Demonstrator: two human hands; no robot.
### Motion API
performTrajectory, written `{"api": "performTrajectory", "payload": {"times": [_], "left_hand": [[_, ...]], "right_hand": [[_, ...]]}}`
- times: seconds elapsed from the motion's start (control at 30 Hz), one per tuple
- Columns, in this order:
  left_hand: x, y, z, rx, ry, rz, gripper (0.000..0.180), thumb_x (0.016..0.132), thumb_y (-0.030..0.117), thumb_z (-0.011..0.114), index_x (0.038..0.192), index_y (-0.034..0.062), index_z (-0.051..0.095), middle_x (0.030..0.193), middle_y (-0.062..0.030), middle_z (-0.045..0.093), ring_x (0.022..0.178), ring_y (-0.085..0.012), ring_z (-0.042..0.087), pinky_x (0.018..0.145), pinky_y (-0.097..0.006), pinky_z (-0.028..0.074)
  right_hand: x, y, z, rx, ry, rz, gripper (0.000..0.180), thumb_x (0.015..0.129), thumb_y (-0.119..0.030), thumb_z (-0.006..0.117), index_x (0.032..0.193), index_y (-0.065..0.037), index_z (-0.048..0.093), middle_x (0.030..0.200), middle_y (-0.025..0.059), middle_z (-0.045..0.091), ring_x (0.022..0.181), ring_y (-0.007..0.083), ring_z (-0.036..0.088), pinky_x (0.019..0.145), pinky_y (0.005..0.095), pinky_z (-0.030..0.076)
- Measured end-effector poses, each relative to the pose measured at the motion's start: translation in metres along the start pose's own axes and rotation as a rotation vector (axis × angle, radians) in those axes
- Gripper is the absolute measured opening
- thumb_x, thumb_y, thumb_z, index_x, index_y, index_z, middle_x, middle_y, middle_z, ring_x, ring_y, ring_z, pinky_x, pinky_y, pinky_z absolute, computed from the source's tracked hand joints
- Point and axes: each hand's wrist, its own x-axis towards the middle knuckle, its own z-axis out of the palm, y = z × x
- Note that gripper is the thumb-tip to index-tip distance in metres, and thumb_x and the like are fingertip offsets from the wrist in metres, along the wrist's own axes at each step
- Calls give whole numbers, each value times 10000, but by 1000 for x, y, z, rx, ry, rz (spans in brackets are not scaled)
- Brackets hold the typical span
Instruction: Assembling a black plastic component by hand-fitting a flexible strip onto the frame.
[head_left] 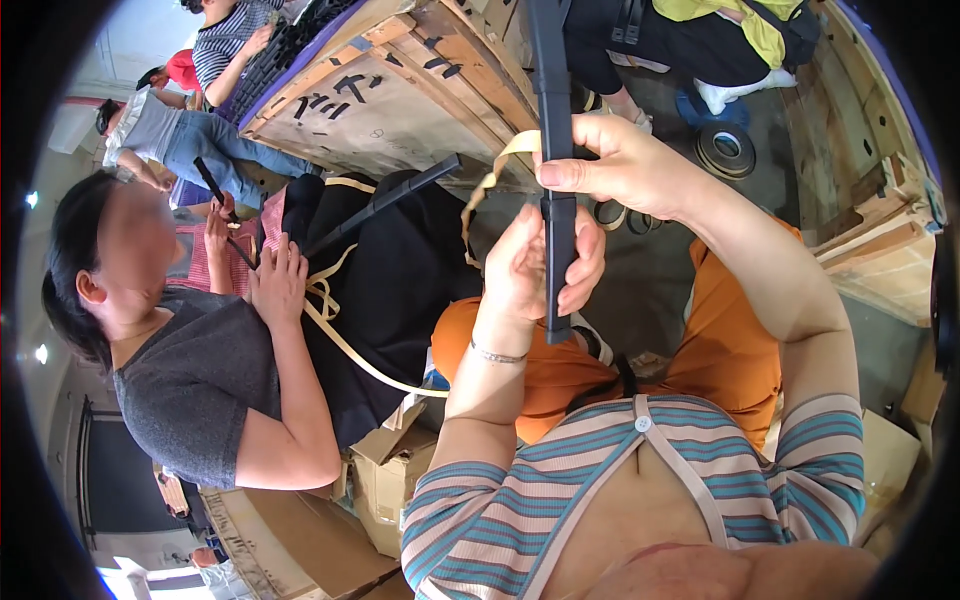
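A long, narrow black bar [553, 75] with a jointed, stepped profile stands nearly upright in front of me. My left hand [535, 262] wraps around its lower part, thumb on one side and fingertips on the other. Higher up, my right hand [625, 165] pinches the bar between thumb and fingers. From beside the right thumb a pale yellow tape strip [480, 190] curls down to the left; whether it is stuck to the bar I cannot tell. The bar's lower end sticks out below my left hand, over my orange trousers [735, 320].
At left a co-worker [215, 380] sits close by, handling a similar black bar [385, 205] with yellow tape [370, 365] trailing. Wooden crates [400, 85] stand ahead, another crate [870, 255] at right. Tape rolls [725, 152] lie on the floor. Cardboard boxes [390, 490] sit lower left.
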Motion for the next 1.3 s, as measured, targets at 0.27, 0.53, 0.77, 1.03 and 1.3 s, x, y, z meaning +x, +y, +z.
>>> {"api": "performTrajectory", "payload": {"times": [0.27,0.53,0.77,1.03,1.3], "left_hand": [[2,-4,-2,178,218,-53,514,830,497,429,552,70,367,441,-38,363,299,-116,300,251,-229,240],[3,-6,-4,381,303,-62,440,889,339,373,545,65,359,430,-56,369,282,-145,323,272,-245,300],[6,-22,-16,459,82,94,417,816,396,614,857,-2,498,571,-43,476,484,-132,487,473,-242,411],[-8,-27,-16,420,272,170,325,868,326,562,740,49,449,508,26,321,398,-70,291,365,-204,233],[24,65,-18,665,701,498,261,863,228,577,705,80,429,512,42,322,404,-63,282,381,-222,205]], "right_hand": [[-6,4,-2,-61,-14,9,342,859,-207,595,1133,-8,555,931,40,606,914,101,535,845,269,414],[-5,7,3,-65,-25,5,353,851,-179,605,1147,1,539,884,35,608,789,72,540,714,239,459],[-2,5,-1,-153,-52,-24,279,839,-175,621,1035,13,557,881,50,608,806,82,546,716,232,457],[10,-2,-19,-75,-14,-90,274,828,-207,646,995,-10,554,786,-3,553,657,46,473,557,196,410],[-10,28,-38,-376,70,199,325,860,-336,578,937,-23,535,675,-5,488,589,61,430,488,234,369]]}}
